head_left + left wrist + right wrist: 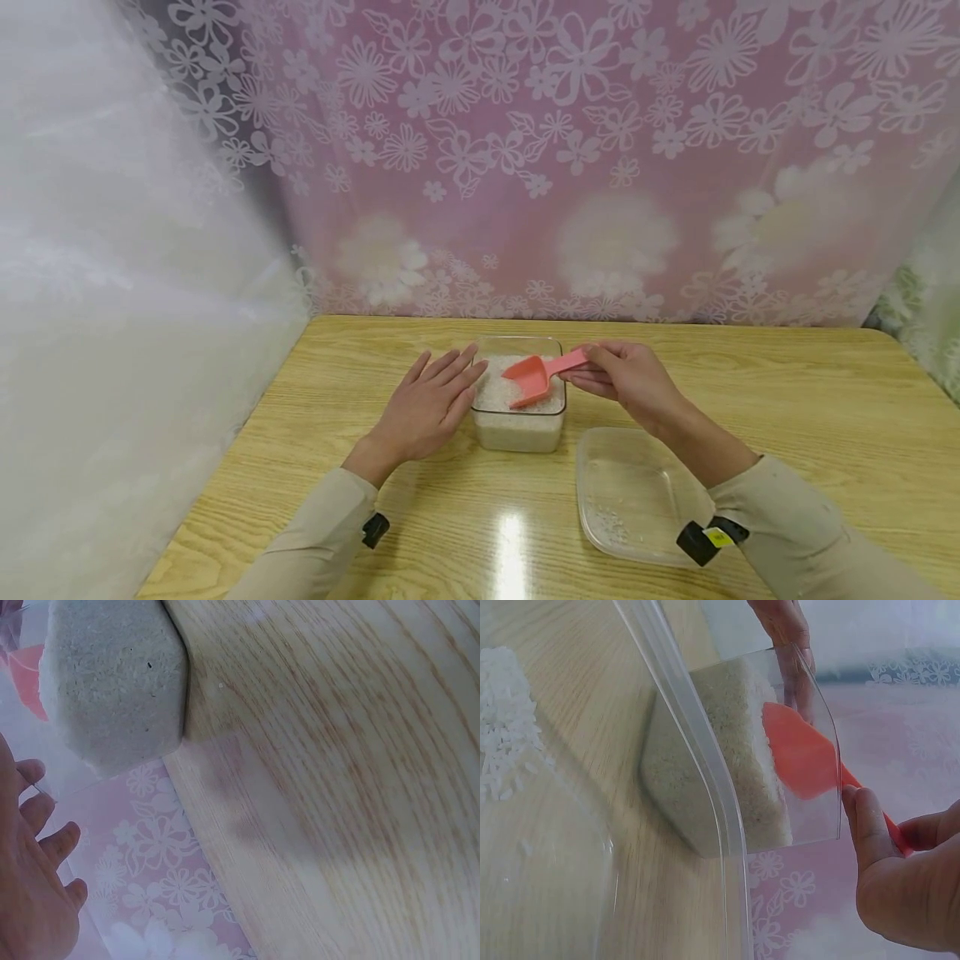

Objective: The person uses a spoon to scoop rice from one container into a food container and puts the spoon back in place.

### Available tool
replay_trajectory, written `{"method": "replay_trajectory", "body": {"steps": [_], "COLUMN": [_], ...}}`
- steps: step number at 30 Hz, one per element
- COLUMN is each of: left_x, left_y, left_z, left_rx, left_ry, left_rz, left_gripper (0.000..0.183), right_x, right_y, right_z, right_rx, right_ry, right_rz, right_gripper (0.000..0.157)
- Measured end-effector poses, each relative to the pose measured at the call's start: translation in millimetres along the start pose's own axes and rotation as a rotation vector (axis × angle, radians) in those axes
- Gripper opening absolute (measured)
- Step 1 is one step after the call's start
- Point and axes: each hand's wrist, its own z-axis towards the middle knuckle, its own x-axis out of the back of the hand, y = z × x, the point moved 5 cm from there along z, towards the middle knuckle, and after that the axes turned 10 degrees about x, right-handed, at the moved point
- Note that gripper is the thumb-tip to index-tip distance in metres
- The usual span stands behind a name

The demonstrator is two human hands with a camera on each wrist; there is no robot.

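Observation:
A clear square container [519,433] full of white rice [495,385] stands on the table. My right hand [633,382] pinches the handle of a coral-pink scoop [531,379], whose blade lies over the rice inside the rim. The right wrist view shows the scoop [799,754] with its front edge against the rice surface. My left hand [429,406] has its fingers extended, the fingertips at the container's left rim. In the left wrist view, the left hand's fingers [60,844] are loosely bent beside the container [120,682].
A second, shallower clear plastic container [637,500] sits nearer on the right, below my right forearm, with a little rice [502,720] in one corner. The wooden table [420,533] ends at a floral curtain [525,167] behind. Pale sheeting [135,333] hangs at the left.

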Motion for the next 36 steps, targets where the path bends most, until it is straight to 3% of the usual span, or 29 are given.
{"method": "replay_trajectory", "body": {"steps": [12,20,29,36], "left_x": [-2.2,-0.9,-1.3,-0.9], "left_y": [-1.5,-1.3,-0.5,-0.8], "left_z": [0.2,0.1,0.8,0.6], "left_rx": [0.015,0.010,0.014,0.020], "left_ry": [-0.002,-0.001,-0.011,-0.015], "left_rz": [0.003,-0.007,-0.010,-0.011], "left_gripper": [0.048,0.047,0.047,0.048], "right_x": [1.1,3.8,12.7,19.1], "right_y": [5.9,12.1,14.0,15.8], "right_z": [-2.0,-4.8,-8.1,-9.9], "right_rx": [-0.021,-0.022,-0.051,-0.080], "right_ry": [0.011,-0.035,-0.038,-0.034], "right_rz": [0.143,0.257,0.458,0.525], "right_gripper": [0.046,0.048,0.025,0.025]}}
